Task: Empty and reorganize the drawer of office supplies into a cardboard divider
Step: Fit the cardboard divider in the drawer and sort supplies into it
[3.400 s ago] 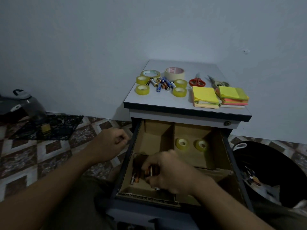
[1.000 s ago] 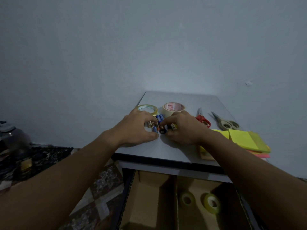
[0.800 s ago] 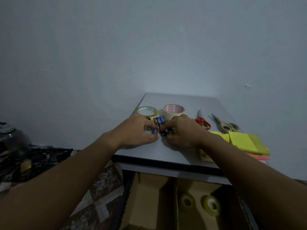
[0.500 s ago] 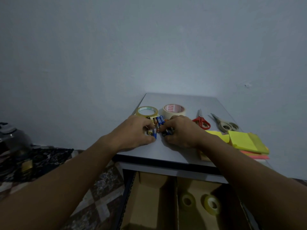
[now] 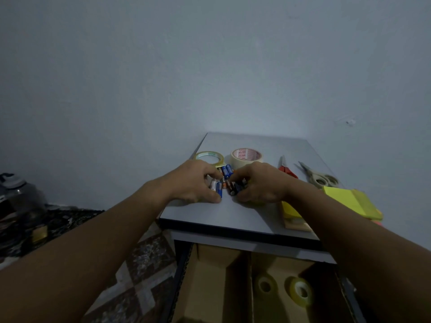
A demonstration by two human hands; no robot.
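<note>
A cluster of batteries (image 5: 224, 180) is gathered between the two hands on the cabinet top (image 5: 224, 215). The left hand (image 5: 194, 183) is curled palm-down, its fingertips (image 5: 215, 176) laid on the batteries and its thumb set against a blue one. The right hand (image 5: 258, 183) is curled likewise, its fingertips pressed on the dark batteries at its side of the cluster. Whether any battery is lifted clear of the top cannot be told. The hands are held close together, with only the batteries between them.

Just beyond the left hand a clear tape roll (image 5: 210, 157) is seen, and beyond the right hand a masking tape roll (image 5: 246, 155). To the right of the right hand red scissors (image 5: 285, 167) and grey scissors (image 5: 318, 177) are laid, with sticky notes (image 5: 349, 202) nearer, past the right forearm.

Below the forearms the open drawer (image 5: 180, 264) is fitted with a cardboard divider (image 5: 250, 287); two small tape rolls (image 5: 300, 291) are stood in its right compartment.
</note>
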